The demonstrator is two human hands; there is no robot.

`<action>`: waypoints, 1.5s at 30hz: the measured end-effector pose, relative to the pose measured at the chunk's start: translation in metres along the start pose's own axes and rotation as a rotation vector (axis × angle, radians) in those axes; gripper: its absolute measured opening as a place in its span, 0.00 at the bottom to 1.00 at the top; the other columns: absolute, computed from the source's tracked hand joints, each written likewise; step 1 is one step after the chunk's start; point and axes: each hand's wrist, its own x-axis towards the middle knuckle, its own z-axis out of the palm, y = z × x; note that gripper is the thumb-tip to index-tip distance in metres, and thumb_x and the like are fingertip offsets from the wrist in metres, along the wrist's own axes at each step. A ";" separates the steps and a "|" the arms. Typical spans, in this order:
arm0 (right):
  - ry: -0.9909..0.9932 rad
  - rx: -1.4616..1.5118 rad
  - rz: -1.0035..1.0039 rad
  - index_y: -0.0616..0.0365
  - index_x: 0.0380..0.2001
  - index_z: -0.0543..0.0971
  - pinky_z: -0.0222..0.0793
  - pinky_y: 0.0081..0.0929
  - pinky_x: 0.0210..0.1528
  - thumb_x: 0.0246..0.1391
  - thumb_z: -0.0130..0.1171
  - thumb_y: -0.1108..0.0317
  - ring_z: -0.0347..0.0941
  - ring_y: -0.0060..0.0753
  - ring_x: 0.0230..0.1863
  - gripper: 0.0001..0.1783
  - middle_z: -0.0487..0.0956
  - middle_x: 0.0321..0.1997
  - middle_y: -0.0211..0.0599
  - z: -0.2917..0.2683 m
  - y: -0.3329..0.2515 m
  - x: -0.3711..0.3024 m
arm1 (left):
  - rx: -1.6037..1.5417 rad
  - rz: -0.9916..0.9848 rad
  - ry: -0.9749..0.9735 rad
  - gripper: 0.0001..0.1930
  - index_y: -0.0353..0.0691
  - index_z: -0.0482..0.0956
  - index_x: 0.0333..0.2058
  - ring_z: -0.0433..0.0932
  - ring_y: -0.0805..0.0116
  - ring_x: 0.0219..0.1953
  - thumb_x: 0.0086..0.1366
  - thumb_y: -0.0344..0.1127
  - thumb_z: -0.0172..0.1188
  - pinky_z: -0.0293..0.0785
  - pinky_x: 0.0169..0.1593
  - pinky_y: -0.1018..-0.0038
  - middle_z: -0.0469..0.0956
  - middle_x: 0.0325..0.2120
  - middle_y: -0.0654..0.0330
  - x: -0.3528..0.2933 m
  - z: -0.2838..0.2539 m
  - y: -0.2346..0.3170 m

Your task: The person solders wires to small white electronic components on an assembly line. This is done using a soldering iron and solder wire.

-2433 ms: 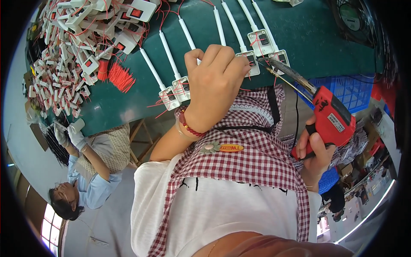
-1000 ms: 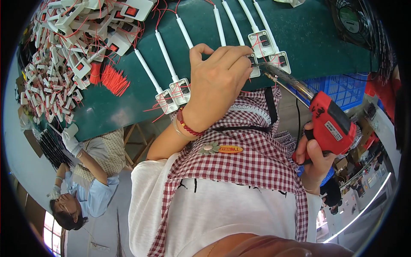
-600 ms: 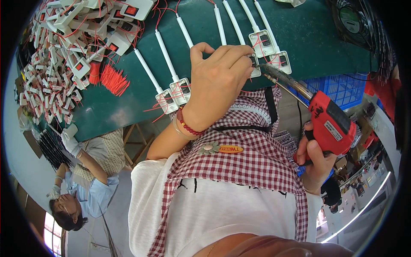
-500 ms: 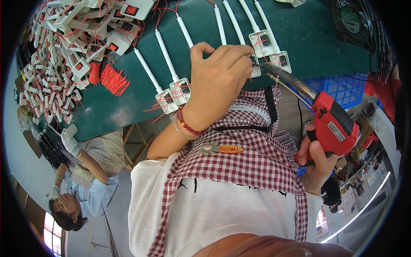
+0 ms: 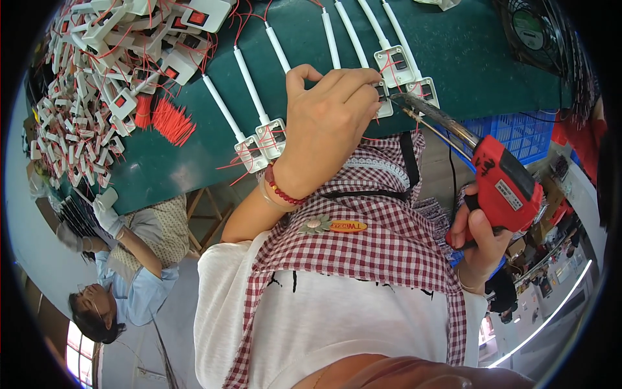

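Our left hand (image 5: pixel 327 123) pinches a white module (image 5: pixel 383 104) on the green worktop (image 5: pixel 479 58); right hand (image 5: pixel 476 236) grips the red soldering gun (image 5: pixel 502 185), tip at it.

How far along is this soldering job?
Hard to count finished pieces. In hand: the left hand steadies a white square module while the right hand aims a red soldering gun at it. Left: a big pile of white red-wired modules.

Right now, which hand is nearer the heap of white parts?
Left. The left hand rests on the green table right of the heap; the right hand grips the red soldering gun off the table's edge.
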 end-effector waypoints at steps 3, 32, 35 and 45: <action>-0.007 0.003 0.000 0.70 0.42 0.68 0.54 0.14 0.12 0.51 0.53 0.64 0.59 0.18 0.09 0.20 0.69 0.14 0.35 -0.001 0.001 0.001 | 0.007 -0.003 -0.008 0.05 0.44 0.76 0.26 0.75 0.76 0.33 0.51 0.32 0.63 0.56 0.41 0.68 0.78 0.36 0.72 0.000 -0.001 0.001; -0.080 0.218 -0.129 0.70 0.45 0.64 0.56 0.16 0.12 0.54 0.50 0.64 0.58 0.17 0.09 0.21 0.69 0.16 0.36 -0.026 0.008 0.027 | 0.027 -0.070 0.061 0.05 0.42 0.79 0.28 0.73 0.66 0.29 0.50 0.29 0.63 0.62 0.38 0.71 0.76 0.23 0.65 0.028 -0.002 0.015; -0.082 0.202 -0.127 0.69 0.45 0.64 0.56 0.16 0.12 0.54 0.51 0.65 0.58 0.17 0.09 0.20 0.69 0.16 0.36 -0.024 0.008 0.028 | 0.177 -0.053 0.031 0.04 0.43 0.78 0.25 0.73 0.69 0.31 0.49 0.30 0.64 0.61 0.39 0.70 0.76 0.26 0.67 0.026 0.002 0.014; -0.074 0.209 -0.067 0.68 0.42 0.68 0.56 0.14 0.13 0.51 0.52 0.67 0.59 0.18 0.10 0.18 0.70 0.16 0.35 -0.016 0.004 0.029 | 0.203 0.008 0.136 0.06 0.43 0.74 0.24 0.72 0.72 0.33 0.46 0.29 0.62 0.59 0.39 0.67 0.75 0.29 0.69 0.027 0.010 0.008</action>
